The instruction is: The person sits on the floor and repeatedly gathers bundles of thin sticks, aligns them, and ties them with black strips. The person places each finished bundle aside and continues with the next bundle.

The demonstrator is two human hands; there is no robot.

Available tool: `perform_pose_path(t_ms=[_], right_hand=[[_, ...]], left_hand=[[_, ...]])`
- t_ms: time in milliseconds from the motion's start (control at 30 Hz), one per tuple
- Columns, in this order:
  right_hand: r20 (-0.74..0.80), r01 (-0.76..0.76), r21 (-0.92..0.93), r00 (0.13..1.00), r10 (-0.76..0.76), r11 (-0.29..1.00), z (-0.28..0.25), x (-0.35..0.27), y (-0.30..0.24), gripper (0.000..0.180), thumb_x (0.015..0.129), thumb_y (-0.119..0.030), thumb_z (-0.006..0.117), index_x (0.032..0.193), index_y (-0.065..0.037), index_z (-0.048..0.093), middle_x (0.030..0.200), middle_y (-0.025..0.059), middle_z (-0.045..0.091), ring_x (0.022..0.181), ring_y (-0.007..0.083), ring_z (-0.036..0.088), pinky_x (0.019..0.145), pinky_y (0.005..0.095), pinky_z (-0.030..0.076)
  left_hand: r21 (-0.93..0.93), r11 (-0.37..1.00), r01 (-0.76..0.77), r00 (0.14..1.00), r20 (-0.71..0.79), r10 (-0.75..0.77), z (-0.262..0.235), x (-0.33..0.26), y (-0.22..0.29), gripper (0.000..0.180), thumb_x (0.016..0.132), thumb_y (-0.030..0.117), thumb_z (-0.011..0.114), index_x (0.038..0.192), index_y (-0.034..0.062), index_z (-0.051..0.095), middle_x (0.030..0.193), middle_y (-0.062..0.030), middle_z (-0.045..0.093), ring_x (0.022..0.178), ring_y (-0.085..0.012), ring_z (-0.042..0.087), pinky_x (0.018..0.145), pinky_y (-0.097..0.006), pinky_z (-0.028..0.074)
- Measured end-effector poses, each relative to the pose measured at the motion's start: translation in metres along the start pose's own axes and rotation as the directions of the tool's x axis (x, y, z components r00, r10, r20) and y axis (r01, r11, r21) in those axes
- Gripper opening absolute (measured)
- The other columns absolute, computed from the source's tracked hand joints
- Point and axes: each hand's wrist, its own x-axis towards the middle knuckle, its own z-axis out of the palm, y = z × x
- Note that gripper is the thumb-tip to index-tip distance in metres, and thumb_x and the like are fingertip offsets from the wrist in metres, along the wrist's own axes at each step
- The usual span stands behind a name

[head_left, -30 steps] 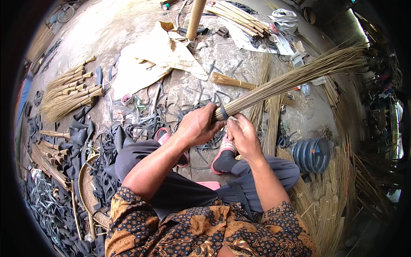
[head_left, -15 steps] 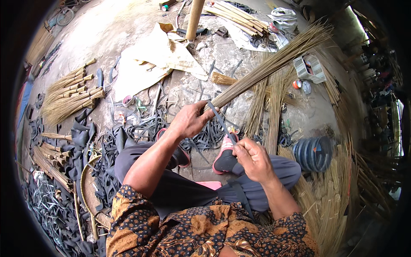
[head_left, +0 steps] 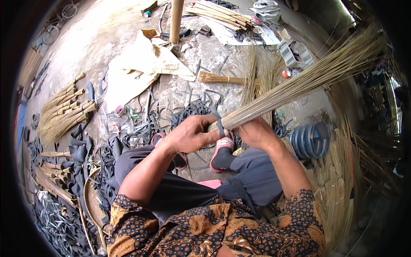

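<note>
A long bundle of thin straw-coloured broom sticks slants from my hands up to the upper right, fanning out at its far end. My left hand grips the bundle's near end, where a dark rubber strip crosses it. My right hand holds the bundle just beyond, from below. I sit with grey trousers and pink-soled sandals under the hands.
Black rubber strips litter the concrete floor around my legs. Finished small brooms lie at left, another ahead. A wooden post, a pile of sticks, a blue ribbed coil and loose straw at right.
My right hand, which had dropped toward my foot half a second ago, has come back up onto the bundle. The bundle has swung, its far end now higher at the right.
</note>
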Motion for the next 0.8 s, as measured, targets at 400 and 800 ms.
perform_pose_path(t_ms=[400,800], right_hand=[[0.072,0.179,-0.405,0.984,-0.164,0.897,-0.02,0.046,-0.025,0.025,0.093,-0.023,0.072,0.112,-0.008,0.065,0.095,0.0119,0.07,0.088,0.0346,0.07,0.077,0.0459,0.055],[0.126,-0.004,0.097,0.992,-0.008,0.995,0.003,0.027,-0.02,0.015,0.1,-0.018,0.061,0.099,-0.003,0.057,0.083,0.0198,0.064,0.08,0.0421,0.066,0.072,0.0516,0.052]], left_hand=[[0.666,0.736,0.123,0.945,-0.304,0.117,-0.001,0.006,-0.011,0.036,0.096,0.037,0.066,0.113,0.0052,0.064,0.102,-0.0198,0.072,0.097,-0.0433,0.069,0.08,-0.053,0.056],[0.282,0.937,0.205,0.873,-0.486,-0.045,-0.012,0.011,-0.028,0.056,0.086,0.026,0.083,0.124,-0.0084,0.059,0.087,-0.0225,0.073,0.082,-0.0307,0.072,0.077,-0.041,0.056]])
